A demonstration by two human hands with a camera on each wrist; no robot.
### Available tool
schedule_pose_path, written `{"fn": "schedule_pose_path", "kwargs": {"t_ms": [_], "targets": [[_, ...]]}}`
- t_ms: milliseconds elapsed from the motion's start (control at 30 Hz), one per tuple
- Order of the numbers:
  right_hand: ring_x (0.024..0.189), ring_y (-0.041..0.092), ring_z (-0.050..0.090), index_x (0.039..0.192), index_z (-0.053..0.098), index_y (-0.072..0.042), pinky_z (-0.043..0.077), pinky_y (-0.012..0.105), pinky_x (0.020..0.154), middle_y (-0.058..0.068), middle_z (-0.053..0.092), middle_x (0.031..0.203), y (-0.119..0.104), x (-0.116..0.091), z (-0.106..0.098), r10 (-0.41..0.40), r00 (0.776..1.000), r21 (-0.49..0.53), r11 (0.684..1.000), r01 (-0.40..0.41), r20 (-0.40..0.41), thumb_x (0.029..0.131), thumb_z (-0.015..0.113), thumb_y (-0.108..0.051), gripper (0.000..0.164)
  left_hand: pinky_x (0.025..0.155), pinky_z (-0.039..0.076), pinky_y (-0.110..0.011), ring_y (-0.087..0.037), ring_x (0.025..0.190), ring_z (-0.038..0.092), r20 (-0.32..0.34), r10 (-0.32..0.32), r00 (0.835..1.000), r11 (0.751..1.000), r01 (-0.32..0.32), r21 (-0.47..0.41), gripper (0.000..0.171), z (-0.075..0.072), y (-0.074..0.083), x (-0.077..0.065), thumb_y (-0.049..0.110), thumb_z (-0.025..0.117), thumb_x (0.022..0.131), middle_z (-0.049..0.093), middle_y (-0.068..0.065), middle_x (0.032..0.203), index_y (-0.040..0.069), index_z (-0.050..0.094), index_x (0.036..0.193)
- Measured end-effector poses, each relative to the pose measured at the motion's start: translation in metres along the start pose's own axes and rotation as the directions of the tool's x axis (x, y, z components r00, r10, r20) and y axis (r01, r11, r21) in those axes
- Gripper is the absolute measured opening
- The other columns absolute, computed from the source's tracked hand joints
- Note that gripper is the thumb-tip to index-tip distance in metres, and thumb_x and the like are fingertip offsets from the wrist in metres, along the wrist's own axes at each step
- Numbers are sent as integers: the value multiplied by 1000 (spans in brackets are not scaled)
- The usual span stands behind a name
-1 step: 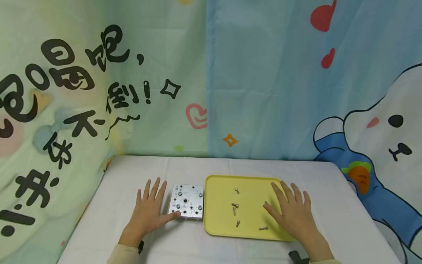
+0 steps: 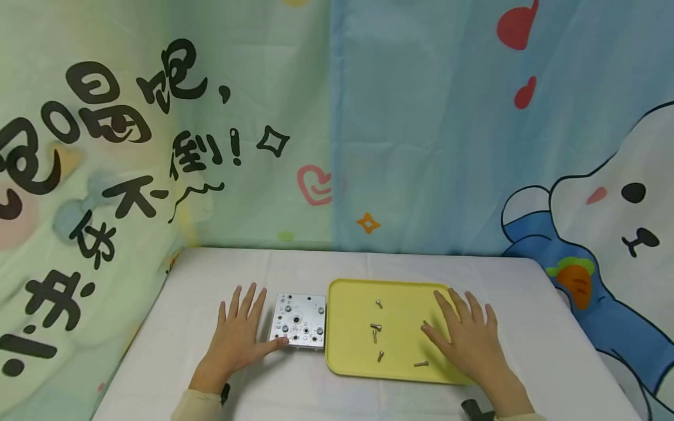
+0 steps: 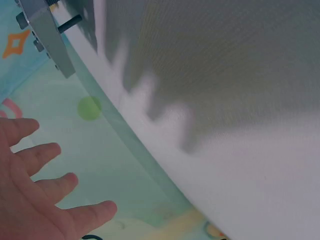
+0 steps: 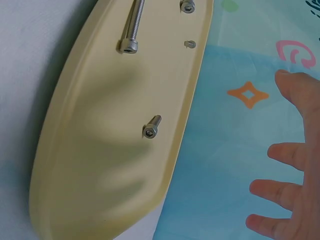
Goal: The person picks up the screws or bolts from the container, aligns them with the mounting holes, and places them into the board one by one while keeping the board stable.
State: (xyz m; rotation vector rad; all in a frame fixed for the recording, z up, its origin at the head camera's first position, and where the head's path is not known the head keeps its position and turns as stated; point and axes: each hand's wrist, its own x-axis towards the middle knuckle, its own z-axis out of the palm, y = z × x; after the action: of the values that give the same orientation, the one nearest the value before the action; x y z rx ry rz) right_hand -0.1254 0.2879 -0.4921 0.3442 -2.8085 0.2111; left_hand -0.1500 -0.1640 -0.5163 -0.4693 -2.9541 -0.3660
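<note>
A silver metal plate [image 2: 302,307] with holes and several screw heads lies left of a yellow tray [image 2: 350,295]. My left hand [image 2: 237,336] is spread beside the plate, its thumb tip overlapping the near left corner; whether it touches cannot be told. The left wrist view catches the plate's edge [image 3: 52,40] with a dark leg sticking out. Over the tray's right side, my right hand [image 2: 468,339] hangs with fingers spread, holding nothing. Several socket-head screws lie loose in the tray, among them a long one [image 4: 133,30] and a shorter one [image 4: 151,128].
A white cloth covers the table [image 2: 295,392]. Behind it hangs a printed curtain [image 2: 421,175], green at left and blue at right. A dark object [image 2: 476,411] shows at the right wrist.
</note>
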Motion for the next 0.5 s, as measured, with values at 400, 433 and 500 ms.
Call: {"fn": "schedule_pose_path", "kwargs": {"t_ms": [400,433,500], "targets": [[131,52,35,142,50,-6,24,76,100,26,47,140,2,-1,-2,-10,1000,23,1000,10,9,94,68,-41,62,110,28,-67,-41,147,20,8,35,999,998,-35,-47,118,5,-5,1,87,54,75,24,-17,162,6,29,157],[130,52,35,141,50,-6,25,76,100,27,48,139,3,-1,-2,-9,1000,29,1000,8,15,94,68,-38,60,110,29,-66,-41,147,21,7,42,999,997,-41,-57,118,5,-5,1,87,54,76,25,-17,162,6,29,158],[129,52,37,140,51,-5,26,76,100,27,49,137,3,0,-4,-11,1000,40,999,10,22,94,70,-33,58,110,30,-65,-40,147,21,10,53,999,996,-52,-77,118,7,-6,3,87,54,76,25,-17,162,6,28,158]]}}
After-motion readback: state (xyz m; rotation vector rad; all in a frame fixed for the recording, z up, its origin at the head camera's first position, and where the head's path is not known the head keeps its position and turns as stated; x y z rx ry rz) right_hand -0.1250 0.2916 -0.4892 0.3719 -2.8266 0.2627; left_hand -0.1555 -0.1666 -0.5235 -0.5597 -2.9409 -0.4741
